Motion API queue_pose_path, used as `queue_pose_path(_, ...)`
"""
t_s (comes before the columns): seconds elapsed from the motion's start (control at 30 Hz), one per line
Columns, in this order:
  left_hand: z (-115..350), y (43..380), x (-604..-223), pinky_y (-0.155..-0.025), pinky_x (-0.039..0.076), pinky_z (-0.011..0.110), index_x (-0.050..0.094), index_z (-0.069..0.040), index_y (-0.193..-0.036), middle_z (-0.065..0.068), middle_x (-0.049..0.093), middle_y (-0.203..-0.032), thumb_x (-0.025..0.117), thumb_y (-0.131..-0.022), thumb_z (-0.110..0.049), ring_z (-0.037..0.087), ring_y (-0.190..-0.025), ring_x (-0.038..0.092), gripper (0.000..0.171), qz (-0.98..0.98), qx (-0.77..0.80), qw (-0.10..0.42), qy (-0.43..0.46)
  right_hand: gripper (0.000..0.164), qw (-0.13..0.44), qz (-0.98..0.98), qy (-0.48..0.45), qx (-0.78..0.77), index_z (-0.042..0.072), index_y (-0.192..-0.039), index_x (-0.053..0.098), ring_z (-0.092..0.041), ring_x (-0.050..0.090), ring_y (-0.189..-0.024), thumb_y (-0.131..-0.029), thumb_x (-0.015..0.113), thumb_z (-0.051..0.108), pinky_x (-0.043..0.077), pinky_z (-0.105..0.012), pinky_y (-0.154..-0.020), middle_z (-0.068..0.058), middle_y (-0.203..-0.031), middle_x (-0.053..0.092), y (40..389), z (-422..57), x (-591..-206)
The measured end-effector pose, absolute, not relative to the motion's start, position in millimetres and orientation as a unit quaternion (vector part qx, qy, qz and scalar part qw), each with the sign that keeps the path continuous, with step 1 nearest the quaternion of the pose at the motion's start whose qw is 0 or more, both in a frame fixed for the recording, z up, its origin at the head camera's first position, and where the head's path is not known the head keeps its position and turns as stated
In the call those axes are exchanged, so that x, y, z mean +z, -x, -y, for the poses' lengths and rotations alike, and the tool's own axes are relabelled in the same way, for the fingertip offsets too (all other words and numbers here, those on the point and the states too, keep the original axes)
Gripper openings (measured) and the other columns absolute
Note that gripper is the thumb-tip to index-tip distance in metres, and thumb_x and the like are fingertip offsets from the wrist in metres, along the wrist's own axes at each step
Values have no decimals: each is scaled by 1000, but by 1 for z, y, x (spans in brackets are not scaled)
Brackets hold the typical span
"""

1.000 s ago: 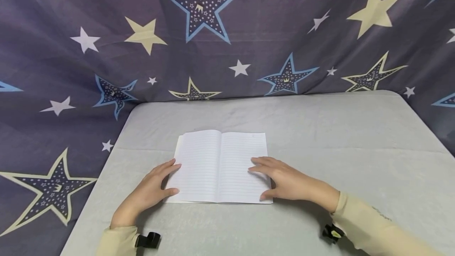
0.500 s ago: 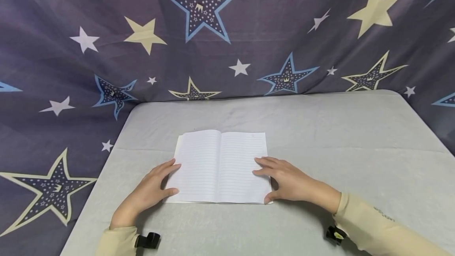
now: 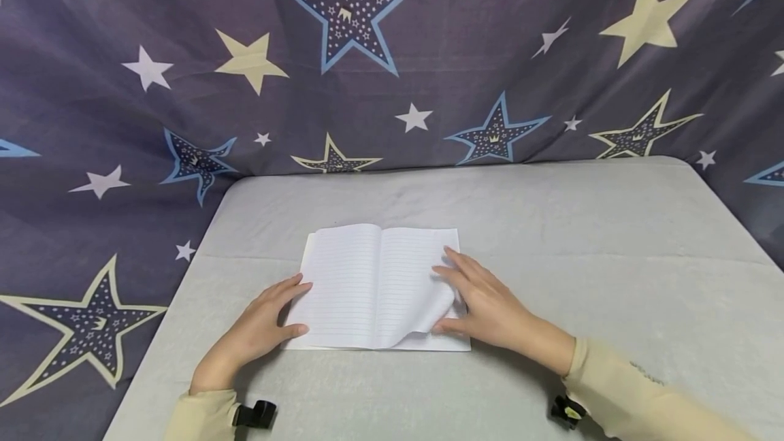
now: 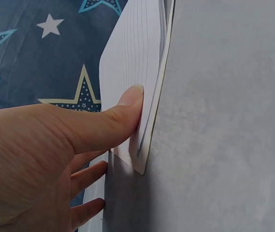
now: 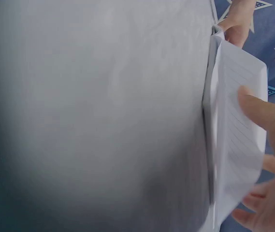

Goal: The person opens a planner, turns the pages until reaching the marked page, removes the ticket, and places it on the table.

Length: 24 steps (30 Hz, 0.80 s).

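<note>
An open lined notebook (image 3: 343,291) lies on the grey-covered table in the head view. On its left page edge rests my left hand (image 3: 263,322), thumb and fingers spread apart. The left wrist view shows that thumb (image 4: 130,99) pressing on the lined page near the notebook's lower corner. My right hand (image 3: 490,305) is at the right side, its thumb and fingers around a lifted page (image 3: 422,312). The page's lower right corner curls up and inward, baring the sheet below. In the right wrist view the right thumb (image 5: 255,106) lies against the lined sheet, fingers on the far side.
The table (image 3: 612,257) has a soft grey cover and rounded far corners. Behind it hangs a dark curtain (image 3: 465,33) printed with stars. Black wrist-camera mounts (image 3: 257,414) are strapped at both sleeves.
The right hand first slid slightly right to the page edge, then moved in and up, lifting and curling the right page's lower corner. The left hand has stayed in place.
</note>
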<state>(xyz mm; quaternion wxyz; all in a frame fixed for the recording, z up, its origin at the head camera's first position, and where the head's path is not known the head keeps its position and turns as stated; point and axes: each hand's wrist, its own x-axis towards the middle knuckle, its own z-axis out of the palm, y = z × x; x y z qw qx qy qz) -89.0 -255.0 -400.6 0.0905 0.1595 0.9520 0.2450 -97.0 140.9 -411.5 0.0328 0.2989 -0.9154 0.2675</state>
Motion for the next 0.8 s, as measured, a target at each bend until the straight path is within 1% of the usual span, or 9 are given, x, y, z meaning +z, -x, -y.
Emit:
queue_pose_path(0.13, 255, 89, -401, -105, 27, 71, 49, -6, -144, 22, 37, -153, 79, -83, -21, 50, -138, 31, 70, -952, 243, 89, -162, 107, 66, 906, -276, 314, 4, -151, 36, -42, 26, -144, -69, 88, 47, 27, -58, -113, -19, -162, 20, 95, -130, -407)
queue_pose_path(0.27, 254, 89, -402, -105, 25, 72, 49, -6, -144, 22, 37, -153, 79, -83, -22, 50, -138, 30, 70, -953, 241, 90, -159, 114, 76, 897, -252, 355, 4, -155, 26, -40, 18, -147, -69, 88, 45, 25, -58, -114, -17, -164, 12, 92, -116, -399)
queue_pose_path(0.37, 254, 89, -402, -106, 24, 72, 49, -6, -144, 22, 37, -153, 78, -83, -23, 50, -138, 30, 70, -954, 241, 91, -156, 117, 71, 892, -234, 381, 3, -156, 21, -38, 16, -148, -70, 89, 43, 25, -58, -114, -17, -164, 11, 89, -105, -394)
queue_pose_path(0.43, 253, 89, -402, -106, 24, 72, 49, -6, -144, 21, 37, -153, 78, -83, -23, 50, -138, 31, 70, -953, 242, 90, -157, 116, 61, 888, -231, 393, 3, -157, 20, -37, 19, -148, -71, 88, 42, 26, -57, -114, -17, -164, 14, 87, -98, -392)
queue_pose_path(0.53, 254, 89, -402, -105, 25, 72, 50, -6, -144, 22, 38, -153, 78, -83, -24, 50, -138, 32, 69, -953, 244, 84, -161, 108, 34, 884, -244, 398, 4, -156, 24, -36, 24, -146, -75, 85, 42, 27, -55, -115, -15, -163, 19, 84, -88, -390)
queue_pose_path(0.67, 255, 88, -402, -105, 26, 72, 50, -6, -144, 22, 38, -152, 78, -84, -24, 50, -138, 32, 69, -952, 244, 82, -167, 97, -13, 886, -277, 373, 9, -155, 31, -36, 29, -144, -80, 79, 48, 28, -55, -114, -12, -162, 24, 82, -72, -393)
queue_pose_path(0.8, 259, 86, -402, -106, 26, 71, 50, -5, -144, 22, 37, -153, 78, -84, -24, 49, -138, 31, 68, -950, 251, 90, -163, 91, -53, 889, -302, 339, 10, -154, 35, -34, 31, -144, -83, 75, 51, 31, -54, -114, -12, -161, 27, 81, -57, -401)
